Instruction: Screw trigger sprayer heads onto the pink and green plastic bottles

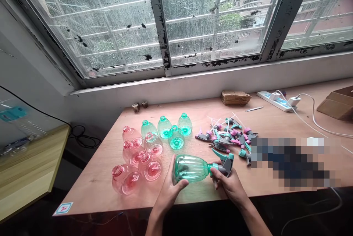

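Observation:
Over the table's front part I hold a clear green spray bottle on its side. My left hand grips its base end, at the left. My right hand closes around the neck, where a grey and green trigger sprayer head meets the bottle; whether it is screwed tight I cannot tell. Behind the held bottle stand several open green bottles. To the left of my left hand are several open pink bottles. A heap of loose sprayer heads, pink, grey and green, lies beyond my right hand.
A white power strip with plugs and cables lies at the back right, near an open cardboard box. A small brown package sits by the window wall. A pixelated patch covers part of the table's right side. A yellowish board stands left.

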The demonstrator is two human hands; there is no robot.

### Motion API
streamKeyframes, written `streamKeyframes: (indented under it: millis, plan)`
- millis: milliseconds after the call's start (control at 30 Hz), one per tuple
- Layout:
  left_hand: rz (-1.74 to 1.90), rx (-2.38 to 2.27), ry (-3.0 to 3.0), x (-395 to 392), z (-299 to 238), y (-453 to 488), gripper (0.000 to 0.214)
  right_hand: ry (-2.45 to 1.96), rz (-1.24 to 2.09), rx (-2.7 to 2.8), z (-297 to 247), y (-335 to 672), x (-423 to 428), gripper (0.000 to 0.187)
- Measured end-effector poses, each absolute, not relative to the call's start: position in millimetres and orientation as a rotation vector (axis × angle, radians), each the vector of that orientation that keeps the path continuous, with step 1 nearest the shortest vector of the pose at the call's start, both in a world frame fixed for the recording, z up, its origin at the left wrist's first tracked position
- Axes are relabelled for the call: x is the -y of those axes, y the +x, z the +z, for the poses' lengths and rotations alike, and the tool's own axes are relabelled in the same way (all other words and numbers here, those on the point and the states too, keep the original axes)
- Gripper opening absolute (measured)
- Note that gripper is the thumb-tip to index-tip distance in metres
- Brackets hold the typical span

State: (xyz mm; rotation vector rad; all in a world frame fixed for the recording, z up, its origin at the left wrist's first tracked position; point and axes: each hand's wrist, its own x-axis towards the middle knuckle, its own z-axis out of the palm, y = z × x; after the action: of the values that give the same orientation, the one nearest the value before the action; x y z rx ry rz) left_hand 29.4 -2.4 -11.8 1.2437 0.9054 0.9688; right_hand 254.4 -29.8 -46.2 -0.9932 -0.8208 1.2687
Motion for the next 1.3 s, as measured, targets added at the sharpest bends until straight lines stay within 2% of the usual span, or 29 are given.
streamKeyframes:
  millis: [100, 300, 433, 600, 867, 1033, 1300]
  plan:
    - [0.901, -0.926, 1.272, 1, -9, 28, 0.078, -0.992, 1.267, 0.814, -46, 254, 30, 0.037]
    - [0.892, -0.908, 1.431, 7, -7, 28, 0.101, -0.971, 1.247, 0.754, -50, 254, 29, 0.034]
    - [0.935, -0.939, 1.375, 4, -12, 27, 0.103, -0.985, 1.268, 0.829, -47, 253, 29, 0.039]
    - [0.888, -0.931, 1.329, 1, -10, 28, 0.090, -0.996, 1.254, 0.828, -48, 253, 29, 0.040]
    - [0.926, -0.945, 1.350, 8, -8, 32, 0.111, -0.973, 1.249, 0.800, -52, 254, 29, 0.037]
    - [0.864, -0.930, 1.285, 3, -4, 29, 0.087, -1.001, 1.261, 0.842, -46, 253, 32, 0.039]
    - [0.889, -0.914, 1.373, 7, -9, 29, 0.112, -1.013, 1.242, 0.774, -56, 254, 30, 0.041]
